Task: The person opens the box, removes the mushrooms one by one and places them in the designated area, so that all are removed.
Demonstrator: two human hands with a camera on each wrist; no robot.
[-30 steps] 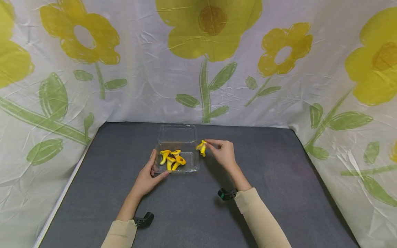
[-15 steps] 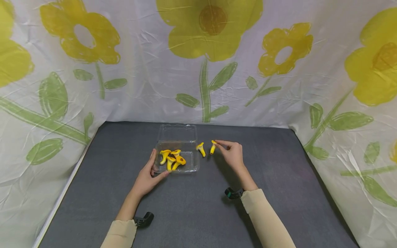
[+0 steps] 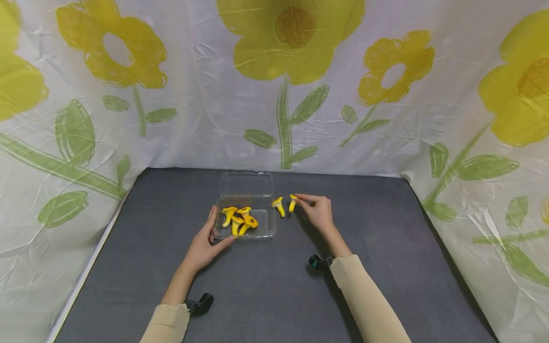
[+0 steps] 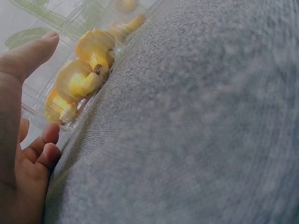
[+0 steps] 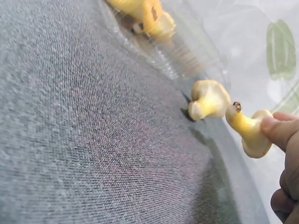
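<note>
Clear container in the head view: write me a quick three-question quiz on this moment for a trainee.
1. How many mushrooms lie in the clear container?
2. Is the container's lid open or closed?
3. The right hand pinches another mushroom by its: A) stem tip; B) cap end; C) middle of the stem.

Key: 1. Four. 2. Open. 3. B.
</note>
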